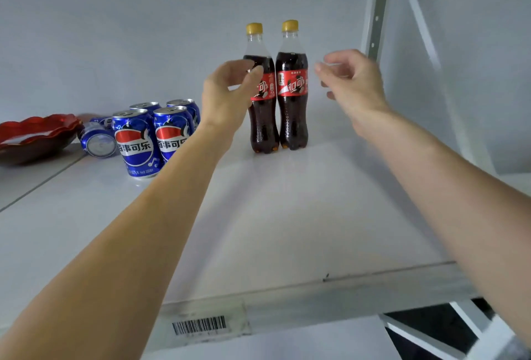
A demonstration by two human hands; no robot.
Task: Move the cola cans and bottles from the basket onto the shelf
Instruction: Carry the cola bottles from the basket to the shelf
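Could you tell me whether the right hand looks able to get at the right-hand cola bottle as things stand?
Probably yes. The right hand hangs beside the right-hand cola bottle with only bare shelf between them, holding nothing.

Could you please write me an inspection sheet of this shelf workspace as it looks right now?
Surface: white shelf, bare at the front, barcode label on its front edge.
Job's things: two cola bottles with yellow caps stand upright side by side at the back; four blue cans stand upright in a cluster to their left; one fallen can lies on its side beside them.
Clutter: red dish at the far left.
Hands: left hand loosely curled in front of the left bottle, holding nothing; right hand loosely curled right of the bottles, blurred, holding nothing.
Cables: nothing seen.
Surroundings: white back wall, perforated upright post at the right; the basket is not in view.
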